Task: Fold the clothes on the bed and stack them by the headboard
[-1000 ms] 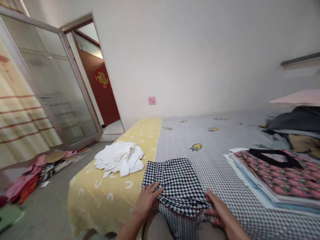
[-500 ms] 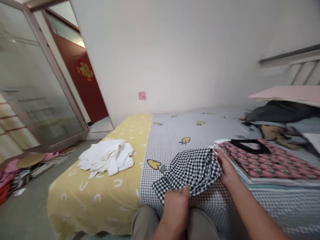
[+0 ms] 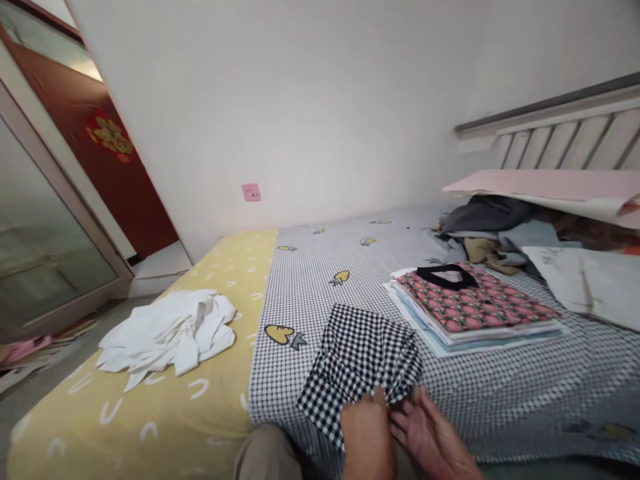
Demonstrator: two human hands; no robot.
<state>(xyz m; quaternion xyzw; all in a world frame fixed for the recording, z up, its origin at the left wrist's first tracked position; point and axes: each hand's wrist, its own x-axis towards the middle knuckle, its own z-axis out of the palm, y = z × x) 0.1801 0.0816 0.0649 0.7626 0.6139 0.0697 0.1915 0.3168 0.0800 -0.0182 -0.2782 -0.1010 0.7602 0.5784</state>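
Note:
A black-and-white checked garment (image 3: 363, 353), gathered and partly folded, lies on the bed in front of my knees. My left hand (image 3: 369, 433) is closed on its near edge. My right hand (image 3: 430, 430) is beside the left, palm turned inward, fingers loosely apart at the garment's lower right edge. I cannot make out any cloth gripped in it. Right of the garment is a neat stack of folded clothes, a pink patterned top with a black collar (image 3: 475, 300) uppermost. Which kind of garment the checked one is does not show.
A crumpled white cloth (image 3: 170, 333) rests on the yellow part of the bedding (image 3: 220, 413). At the back right are a pink board (image 3: 540, 183), a heap of dark clothes (image 3: 485, 217) and a whitish flat piece (image 3: 590, 280). A radiator (image 3: 565, 143) is on the wall.
My right hand has left the garment's far right side and come down to the near edge beside my left. The garment lies flatter and nearer. The view has turned right.

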